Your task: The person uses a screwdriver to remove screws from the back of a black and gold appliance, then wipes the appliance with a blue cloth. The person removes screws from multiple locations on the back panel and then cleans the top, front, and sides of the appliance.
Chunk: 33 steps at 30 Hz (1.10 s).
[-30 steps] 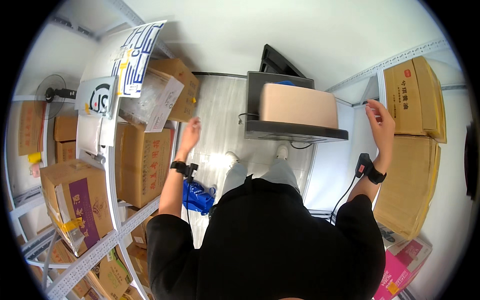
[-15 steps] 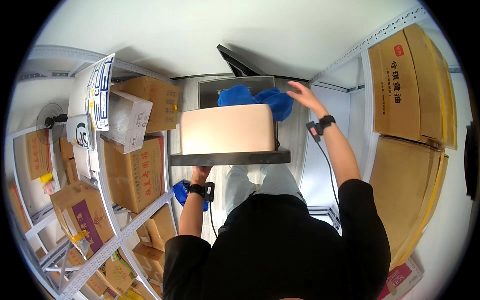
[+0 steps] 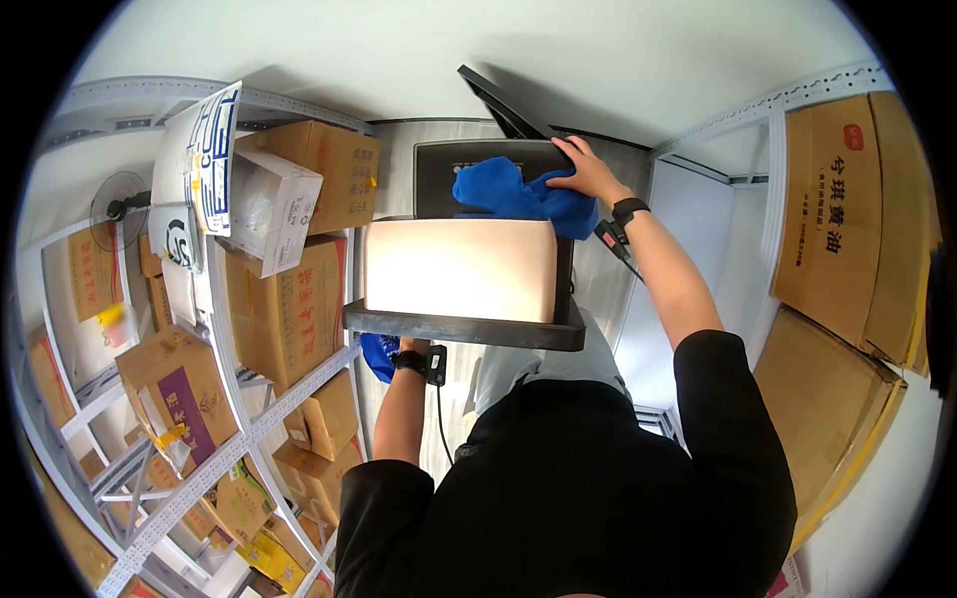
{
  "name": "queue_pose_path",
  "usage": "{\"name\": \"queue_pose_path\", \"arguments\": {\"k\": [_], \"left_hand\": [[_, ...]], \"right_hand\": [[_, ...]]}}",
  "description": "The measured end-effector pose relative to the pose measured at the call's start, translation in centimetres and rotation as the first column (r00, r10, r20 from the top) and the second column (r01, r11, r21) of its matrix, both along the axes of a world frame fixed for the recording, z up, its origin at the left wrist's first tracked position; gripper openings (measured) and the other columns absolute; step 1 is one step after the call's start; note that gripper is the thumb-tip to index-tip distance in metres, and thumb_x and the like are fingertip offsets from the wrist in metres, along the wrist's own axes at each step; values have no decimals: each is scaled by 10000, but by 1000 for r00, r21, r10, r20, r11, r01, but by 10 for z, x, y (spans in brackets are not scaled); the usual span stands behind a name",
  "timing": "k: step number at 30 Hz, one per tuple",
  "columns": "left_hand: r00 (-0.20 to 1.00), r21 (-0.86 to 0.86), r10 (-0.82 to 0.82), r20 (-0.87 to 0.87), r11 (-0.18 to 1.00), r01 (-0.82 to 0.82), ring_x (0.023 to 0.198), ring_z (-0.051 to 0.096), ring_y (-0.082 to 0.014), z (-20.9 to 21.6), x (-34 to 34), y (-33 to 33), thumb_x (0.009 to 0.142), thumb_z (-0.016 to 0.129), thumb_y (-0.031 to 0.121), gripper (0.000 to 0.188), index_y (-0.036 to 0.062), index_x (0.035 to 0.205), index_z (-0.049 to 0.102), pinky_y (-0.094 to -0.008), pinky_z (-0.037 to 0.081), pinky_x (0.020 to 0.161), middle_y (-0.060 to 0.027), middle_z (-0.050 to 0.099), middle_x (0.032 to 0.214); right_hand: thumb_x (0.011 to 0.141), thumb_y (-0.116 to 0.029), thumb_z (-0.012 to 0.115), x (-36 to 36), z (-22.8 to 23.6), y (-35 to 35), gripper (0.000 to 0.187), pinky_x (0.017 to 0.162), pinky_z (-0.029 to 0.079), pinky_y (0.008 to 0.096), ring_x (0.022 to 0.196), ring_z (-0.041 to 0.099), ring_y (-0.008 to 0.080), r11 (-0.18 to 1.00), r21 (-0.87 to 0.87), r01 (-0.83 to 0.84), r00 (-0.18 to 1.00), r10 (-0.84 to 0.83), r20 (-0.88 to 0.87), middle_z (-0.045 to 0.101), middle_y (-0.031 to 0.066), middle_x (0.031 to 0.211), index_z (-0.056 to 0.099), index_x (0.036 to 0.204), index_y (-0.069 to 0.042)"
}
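Here, blue cloth (image 3: 518, 194) under right hand (image 3: 592, 177), beyond pale block (image 3: 459, 269)

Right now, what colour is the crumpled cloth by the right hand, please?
Blue crumpled cloth, seen in the head view.

I'm seeing bright light washing out the pale block (image 3: 459, 269), shelving (image 3: 239, 439) bowing at eight o'clock, soft shadows at twelve.

A smooth, pale peach block (image 3: 459, 271) with rounded corners sits crosswise on a black, tray-like base (image 3: 464, 329), whose thick rim runs along the block's near side. A crumpled blue cloth (image 3: 518, 193) is bunched just beyond the block, toward its right end.
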<state>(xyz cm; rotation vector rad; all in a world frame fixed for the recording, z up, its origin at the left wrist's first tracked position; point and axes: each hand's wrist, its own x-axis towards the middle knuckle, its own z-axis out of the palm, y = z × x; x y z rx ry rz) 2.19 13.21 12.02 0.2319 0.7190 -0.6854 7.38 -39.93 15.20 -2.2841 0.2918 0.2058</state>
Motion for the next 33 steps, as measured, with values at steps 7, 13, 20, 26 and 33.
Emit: {"name": "queue_pose_path", "arguments": {"k": [7,13,20,26,33], "left_hand": [[972,426,-165,168,901,80,1295,469,-307,25,4,-8,1016,388,446,574,43,1422,433,-432,341,1109,-163,510,1401],[926,566,-225,303,825,16,1329,437,-303,70,24,-8,1019,366,464,595,39,1433,415,-441,314,1124,-183,485,1421],[781,714,-347,519,678,-173,1369,399,-299,182,66,-42,1022,341,484,620,34,1446,395,-452,281,1140,-207,456,1444],[595,832,-582,555,393,-391,1312,472,-272,255,66,-82,1028,394,406,553,-6,1390,461,-417,354,1106,-182,519,1396],[456,900,-878,144,-75,-429,1059,637,-171,281,61,-101,906,591,46,300,3,1198,645,-292,491,898,-108,678,1180]], "right_hand": [[849,-343,704,-26,18,34,605,1081,377,479,1372,373,365,893,-379,-241,873,370,316,407,134,1476,483,1401,-231],[804,-182,692,-45,15,46,417,958,443,441,1132,535,298,884,-298,-359,869,434,239,577,106,1213,602,1210,-152],[810,-144,665,-77,30,45,391,958,434,425,1188,516,295,911,-246,-331,863,397,313,571,94,1253,619,1198,-144],[943,-341,555,-67,21,84,412,1187,156,533,1469,227,249,646,-395,-653,620,756,212,472,36,1462,570,1338,-221],[871,-305,607,-7,2,75,508,1171,145,597,1452,280,242,712,-563,-419,691,652,310,388,17,1526,529,1370,-254]]}}
